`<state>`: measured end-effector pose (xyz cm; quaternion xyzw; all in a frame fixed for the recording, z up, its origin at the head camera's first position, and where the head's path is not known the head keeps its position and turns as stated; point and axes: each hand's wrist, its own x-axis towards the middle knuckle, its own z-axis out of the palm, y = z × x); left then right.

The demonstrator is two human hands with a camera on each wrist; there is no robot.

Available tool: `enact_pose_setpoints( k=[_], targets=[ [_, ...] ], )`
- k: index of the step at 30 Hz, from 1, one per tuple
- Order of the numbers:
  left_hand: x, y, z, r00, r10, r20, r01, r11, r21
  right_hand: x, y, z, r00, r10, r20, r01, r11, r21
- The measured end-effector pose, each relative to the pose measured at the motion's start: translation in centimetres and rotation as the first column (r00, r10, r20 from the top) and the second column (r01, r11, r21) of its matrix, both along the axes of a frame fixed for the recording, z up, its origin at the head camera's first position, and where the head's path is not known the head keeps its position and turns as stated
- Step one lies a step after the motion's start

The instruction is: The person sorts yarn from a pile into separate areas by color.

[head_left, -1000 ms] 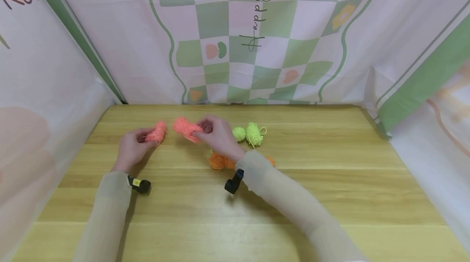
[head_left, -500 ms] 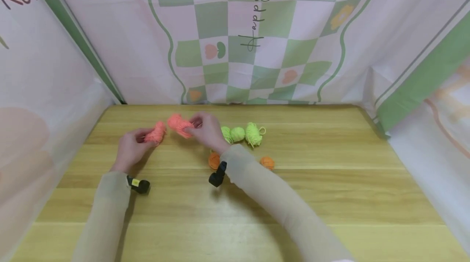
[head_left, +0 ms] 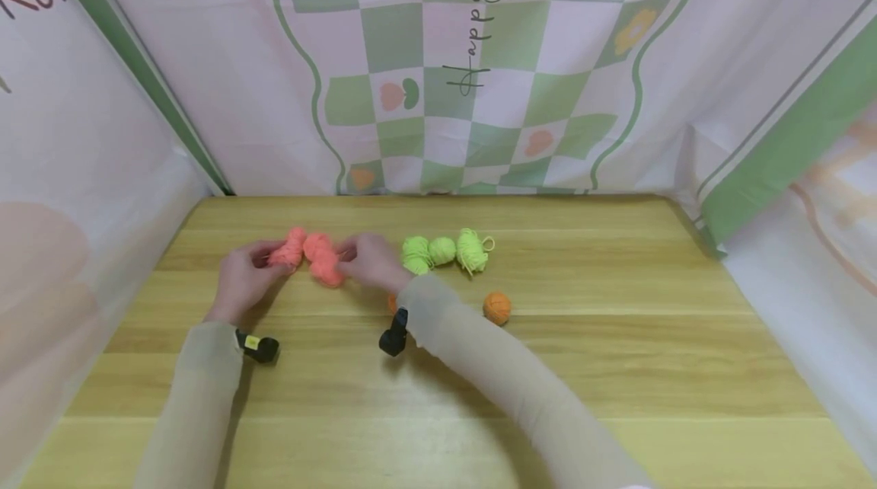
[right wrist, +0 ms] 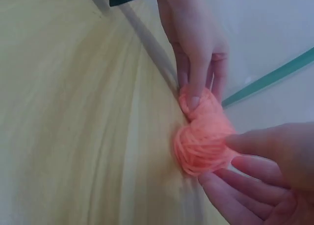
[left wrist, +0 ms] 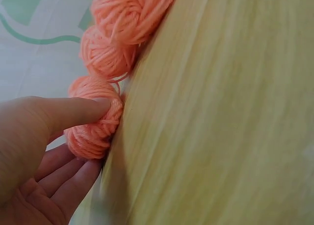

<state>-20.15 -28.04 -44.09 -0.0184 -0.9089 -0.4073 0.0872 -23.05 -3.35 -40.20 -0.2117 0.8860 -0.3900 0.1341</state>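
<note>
My left hand (head_left: 244, 279) pinches a coral yarn bundle (head_left: 288, 251) at the table's left back; in the left wrist view the thumb lies over this bundle (left wrist: 93, 129). Just right of it is more coral yarn (head_left: 323, 264), two rounded lumps side by side, with my right hand (head_left: 375, 260) holding its right side between thumb and fingers. In the right wrist view my right hand (right wrist: 274, 171) has its thumb and fingertips on the coral yarn (right wrist: 201, 146), and my left hand (right wrist: 196, 43) grips the part behind.
Right of my right hand stand several light green yarn balls (head_left: 442, 250) in a row. Nearer the front lies an orange ball (head_left: 497, 308); another orange piece (head_left: 393, 304) is mostly hidden by my right wrist. A patterned curtain (head_left: 452, 131) hangs behind the wooden table (head_left: 617, 367).
My right hand has moved left and lowered its coral yarn beside the piece in my left hand, turning it more upright. The green balls are uncovered. My left hand has stayed nearly still.
</note>
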Motion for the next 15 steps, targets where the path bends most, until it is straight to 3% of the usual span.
enact_pose_setpoints(
  k=[9,15],
  targets=[
    [0.1,-0.3,0.1,0.998,-0.023,0.064,0.018,0.996,0.087,1.1,-1.0,-0.7,0.981,0.187,0.055,-0.181,0.979,-0.09],
    [0.1,-0.8,-0.1,0.997,0.002,0.083,-0.013,0.992,0.128,1.5,-1.8,-1.1,0.973,0.225,0.042,-0.223,0.973,-0.055]
  ],
)
